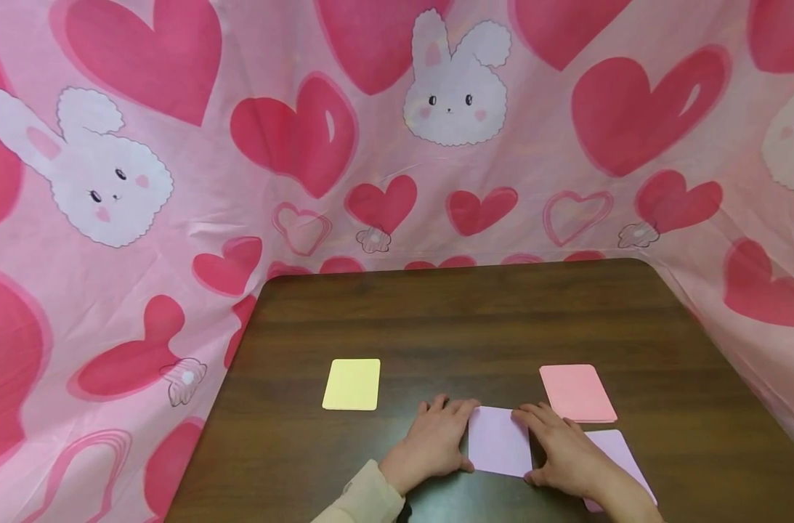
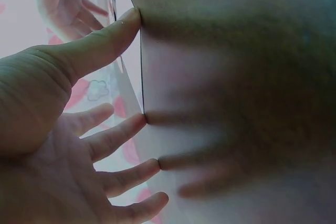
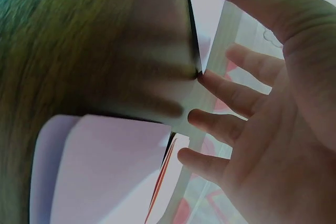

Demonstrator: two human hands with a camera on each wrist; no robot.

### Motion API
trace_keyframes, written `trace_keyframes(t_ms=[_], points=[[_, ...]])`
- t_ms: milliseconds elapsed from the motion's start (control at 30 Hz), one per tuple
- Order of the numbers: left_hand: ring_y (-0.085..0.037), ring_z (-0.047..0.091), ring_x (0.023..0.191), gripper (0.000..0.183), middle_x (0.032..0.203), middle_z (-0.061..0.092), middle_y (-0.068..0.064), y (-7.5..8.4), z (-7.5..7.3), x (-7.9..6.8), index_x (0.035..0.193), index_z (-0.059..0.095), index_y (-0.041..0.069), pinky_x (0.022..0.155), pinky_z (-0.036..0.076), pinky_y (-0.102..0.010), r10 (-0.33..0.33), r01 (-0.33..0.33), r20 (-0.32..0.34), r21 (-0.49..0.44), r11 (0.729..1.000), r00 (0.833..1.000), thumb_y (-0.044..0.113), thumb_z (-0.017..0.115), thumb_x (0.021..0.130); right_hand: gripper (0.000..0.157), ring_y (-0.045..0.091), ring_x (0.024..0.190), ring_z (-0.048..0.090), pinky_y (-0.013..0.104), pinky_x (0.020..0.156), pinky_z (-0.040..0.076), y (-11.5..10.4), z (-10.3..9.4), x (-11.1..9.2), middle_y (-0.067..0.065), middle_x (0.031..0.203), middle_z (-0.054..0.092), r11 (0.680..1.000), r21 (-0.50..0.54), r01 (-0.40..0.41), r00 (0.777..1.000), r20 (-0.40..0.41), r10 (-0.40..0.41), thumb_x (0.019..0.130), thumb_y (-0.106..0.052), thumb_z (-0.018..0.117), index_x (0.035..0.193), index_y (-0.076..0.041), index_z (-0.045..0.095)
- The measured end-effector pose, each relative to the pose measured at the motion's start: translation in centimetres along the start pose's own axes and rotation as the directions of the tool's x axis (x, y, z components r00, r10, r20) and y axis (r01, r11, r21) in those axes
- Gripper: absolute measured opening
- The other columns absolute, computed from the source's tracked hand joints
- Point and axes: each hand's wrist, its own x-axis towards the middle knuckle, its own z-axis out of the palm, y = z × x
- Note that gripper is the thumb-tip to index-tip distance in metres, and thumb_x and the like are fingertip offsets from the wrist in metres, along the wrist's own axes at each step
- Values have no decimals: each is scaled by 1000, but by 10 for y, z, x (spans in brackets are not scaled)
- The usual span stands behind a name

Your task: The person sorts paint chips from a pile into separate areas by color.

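A square lilac paper card lies flat on the brown table between both hands. My left hand rests along its left edge, thumb near the front corner and index finger near the back one. On the opposite side my right hand touches the right edge with thumb and fingertips, fingers spread. In the left wrist view the thumb and fingertips meet the table beside the card, fingers fairly straight. More lilac cards lie beside the right hand, partly under its forearm in the head view.
A pile of pink cards lies just beyond the right hand. Farther left is a yellow card. The wood-grain table has rounded back corners, and a pink cloth with hearts and rabbits hangs around it.
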Motion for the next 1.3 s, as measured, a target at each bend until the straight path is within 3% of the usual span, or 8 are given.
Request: trace_keyframes(t_ms=[300,567,833,1167,1233,1300], points=[[-29,51,129,95,143,56,11,0,3,2,143,49,28,93,43,-51,9,-9,-7,13,1000,1000,51,94,63,86,37,119,59,63,94,45,-4,3,-1,18,139,53,998,-34,43,998,-48,-44,56,-27,98,132,-9,60],[-24,51,126,95,138,58,12,-2,5,2,142,51,28,91,42,-48,34,-34,-30,9,999,999,53,95,61,85,37,120,59,63,96,44,-8,1,-3,19,142,52,998,-41,44,996,-71,-47,56,-22,97,132,-10,60],[-26,49,128,106,142,54,10,0,1,5,147,45,28,94,41,-50,94,-94,-10,33,995,995,70,86,60,85,38,124,57,62,96,45,-5,-12,-9,16,148,49,999,18,47,996,-75,-46,62,-27,95,136,-7,58],[-22,51,124,102,142,52,10,24,-9,21,148,43,26,90,44,-47,206,-196,-89,112,974,974,75,79,66,88,45,128,53,61,89,49,16,-25,-32,14,146,51,996,-3,86,970,-229,-84,54,-18,98,133,-8,61],[-19,50,123,102,143,51,10,32,-5,27,149,42,27,90,44,-44,242,-227,-97,139,964,965,78,75,68,90,43,126,53,46,94,50,24,-26,-41,13,145,51,997,-10,73,962,-262,-73,50,-14,98,133,-10,61],[-16,49,123,101,142,50,11,41,1,32,149,41,27,91,43,-41,272,-254,-105,160,954,956,80,72,69,92,34,131,52,25,102,43,33,-26,-50,13,145,50,998,2,69,955,-289,-65,48,-9,96,133,-11,59]])
